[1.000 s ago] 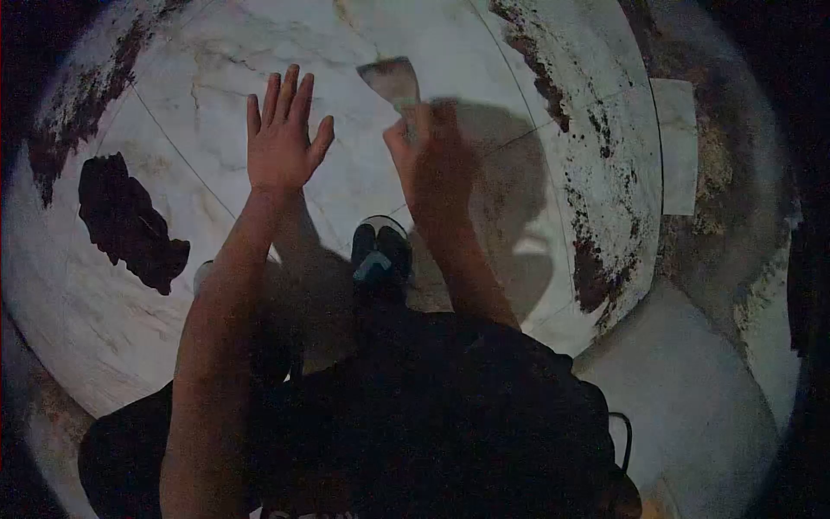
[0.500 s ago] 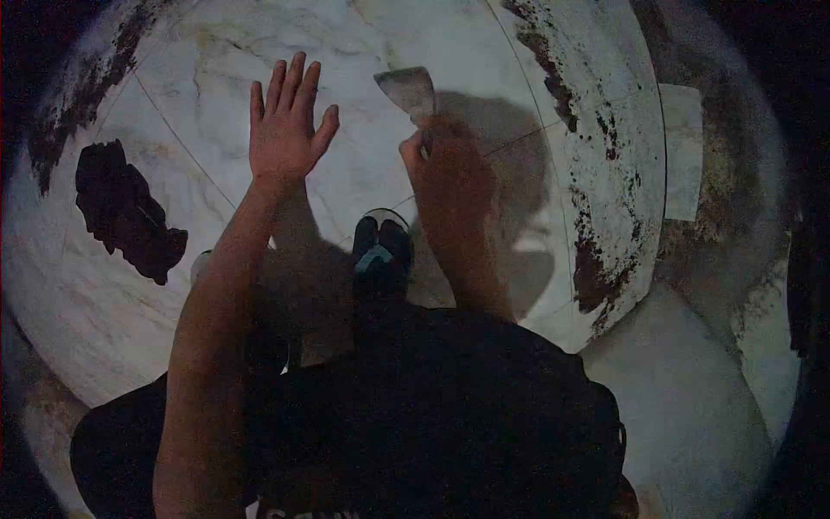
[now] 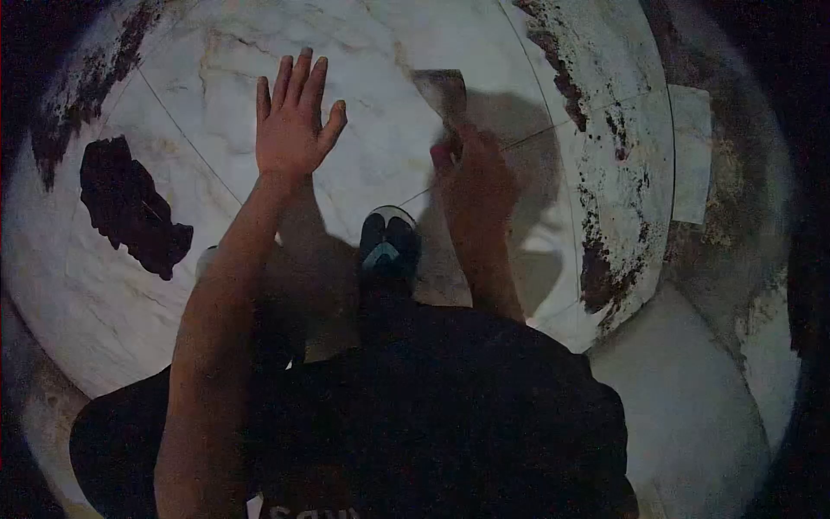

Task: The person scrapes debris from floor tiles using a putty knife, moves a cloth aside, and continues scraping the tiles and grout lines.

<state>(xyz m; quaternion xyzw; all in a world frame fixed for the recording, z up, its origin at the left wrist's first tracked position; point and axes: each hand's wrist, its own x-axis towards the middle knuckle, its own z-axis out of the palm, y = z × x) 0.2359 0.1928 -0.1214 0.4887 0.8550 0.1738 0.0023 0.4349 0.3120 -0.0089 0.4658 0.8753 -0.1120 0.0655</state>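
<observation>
My left hand (image 3: 292, 125) is spread out over the pale marbled tile floor (image 3: 363, 112), its fingers pointing away from me and nothing in it. To its right, my right hand (image 3: 477, 169) is closed round the handle of a scraper (image 3: 444, 88). The scraper's flat, wide blade points away from me, close over the tile, and its handle is mostly hidden by my fingers. A dark shadow of the hand falls on the tile to the right.
A crumpled dark cloth-like heap (image 3: 134, 208) lies at the left. Dark crumbly dirt (image 3: 605, 268) streaks the tiles on the right, with more dirt (image 3: 99, 86) at the upper left. A loose pale tile piece (image 3: 692, 156) sits beyond the right edge. My sandalled foot (image 3: 388, 242) is in the middle.
My right hand has moved right with the scraper, and the blade has turned more upright in view. My left hand stays spread in nearly the same place.
</observation>
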